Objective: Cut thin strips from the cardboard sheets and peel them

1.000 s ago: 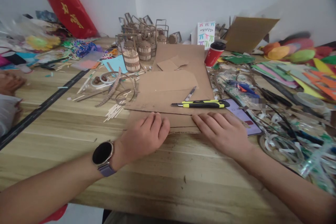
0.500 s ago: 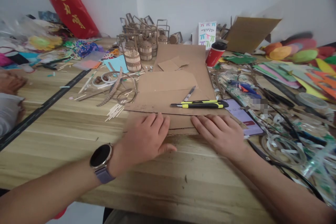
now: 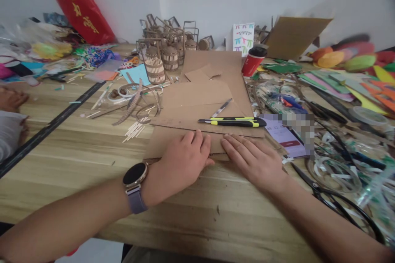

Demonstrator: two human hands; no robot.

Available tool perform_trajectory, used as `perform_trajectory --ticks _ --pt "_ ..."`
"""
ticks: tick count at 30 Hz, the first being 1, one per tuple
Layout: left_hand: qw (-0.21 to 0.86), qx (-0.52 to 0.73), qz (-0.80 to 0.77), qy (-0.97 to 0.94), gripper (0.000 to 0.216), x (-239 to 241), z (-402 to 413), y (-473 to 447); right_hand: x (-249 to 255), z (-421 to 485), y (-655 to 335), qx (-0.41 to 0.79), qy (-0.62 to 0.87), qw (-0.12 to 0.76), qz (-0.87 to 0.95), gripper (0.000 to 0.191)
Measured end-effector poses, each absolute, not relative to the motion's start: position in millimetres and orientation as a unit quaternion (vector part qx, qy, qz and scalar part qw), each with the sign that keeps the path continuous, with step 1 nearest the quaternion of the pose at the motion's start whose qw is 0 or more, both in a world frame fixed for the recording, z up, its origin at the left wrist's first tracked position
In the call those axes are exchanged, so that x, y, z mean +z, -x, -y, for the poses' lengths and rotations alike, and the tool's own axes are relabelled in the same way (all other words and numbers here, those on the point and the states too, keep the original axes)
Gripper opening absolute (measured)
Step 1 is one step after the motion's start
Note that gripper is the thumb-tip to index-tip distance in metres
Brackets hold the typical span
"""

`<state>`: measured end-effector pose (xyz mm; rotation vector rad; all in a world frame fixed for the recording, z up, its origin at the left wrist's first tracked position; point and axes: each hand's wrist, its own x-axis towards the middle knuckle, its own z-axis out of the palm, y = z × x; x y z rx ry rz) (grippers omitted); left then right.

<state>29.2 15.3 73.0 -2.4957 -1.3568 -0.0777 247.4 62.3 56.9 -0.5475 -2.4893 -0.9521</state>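
Note:
My left hand (image 3: 182, 158), with a smartwatch (image 3: 135, 174) on its wrist, lies flat on the near edge of a brown cardboard sheet (image 3: 173, 139), fingers stretched out. My right hand (image 3: 254, 160) rests flat beside it on the same edge, fingers spread. Neither hand holds anything. Just beyond the fingertips a yellow-and-black utility knife (image 3: 231, 122) lies on an upper cardboard sheet (image 3: 197, 98), with a small metal blade tool (image 3: 221, 108) behind it.
A phone (image 3: 282, 135) lies right of the cardboard, black scissors (image 3: 324, 197) nearer the edge. A red cup (image 3: 252, 62), small cardboard lanterns (image 3: 163, 55), sticks (image 3: 134, 130), coloured paper scraps (image 3: 339, 82) crowd the wooden table (image 3: 77, 148). Another person's hand (image 3: 9, 98) shows at far left.
My left hand has slid to the right along the cardboard's near edge, closing the gap to my right hand. My right hand has shifted slightly left. The knife has not moved.

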Motion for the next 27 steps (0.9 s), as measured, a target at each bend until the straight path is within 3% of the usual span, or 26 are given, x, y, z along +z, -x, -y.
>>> perform_trajectory --ticks 12,17,20,23,27 --pt "0.281 -0.08 0.409 0.865 0.032 56 -21 -26 55 -60 -246 -0.313 0.195 0.215 0.904 0.027" --pt "0.319 -0.096 0.369 0.868 0.03 54 -22 -22 59 -52 -251 -0.236 0.235 0.197 0.922 0.03" --pt "0.334 -0.107 0.357 0.866 0.029 54 -23 -21 62 -46 -273 -0.162 0.314 0.226 0.908 0.044" --pt "0.344 -0.111 0.349 0.865 0.028 52 -24 -21 64 -44 -303 -0.056 0.489 0.31 0.814 0.055" --pt "0.353 -0.114 0.342 0.864 0.027 47 -24 -23 62 -47 -320 0.299 0.608 0.287 0.677 0.049"
